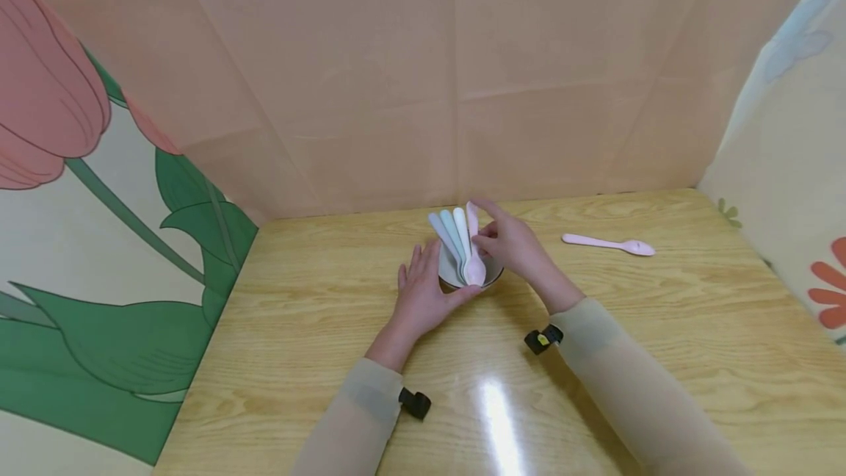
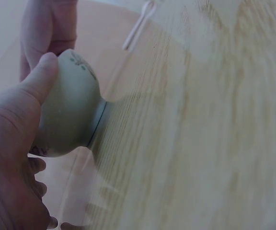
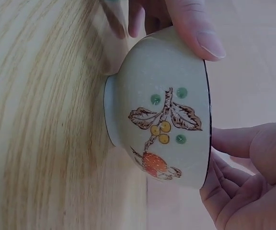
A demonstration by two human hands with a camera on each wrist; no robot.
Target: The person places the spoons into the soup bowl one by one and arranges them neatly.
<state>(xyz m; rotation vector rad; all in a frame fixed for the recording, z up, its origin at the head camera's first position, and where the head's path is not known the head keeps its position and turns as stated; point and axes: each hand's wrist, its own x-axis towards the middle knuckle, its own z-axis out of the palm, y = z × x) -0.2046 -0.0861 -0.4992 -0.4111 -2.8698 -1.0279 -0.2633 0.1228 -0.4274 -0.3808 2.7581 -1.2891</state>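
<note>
A small cream bowl (image 3: 143, 91) with a dark rim and painted leaves, yellow berries and an orange fruit stands upright on the table. My left hand (image 1: 423, 292) grips it from the left, thumb over the near rim. Inside lean a bluish-lavender spoon (image 1: 441, 228), a pale teal spoon (image 1: 451, 225), a white spoon (image 1: 460, 220) and a pink spoon (image 1: 475, 270), handles up and fanned out. With thumb and index finger, my right hand (image 1: 515, 241) pinches the pink spoon's handle at the bowl's right side. Both wrist views hide the spoons in the bowl.
Another pink spoon (image 1: 598, 242) lies flat on the wooden table (image 1: 661, 358), to the right of the bowl. A peach-coloured cloth backdrop (image 1: 370, 94) rises behind the table, and printed flower panels flank both sides.
</note>
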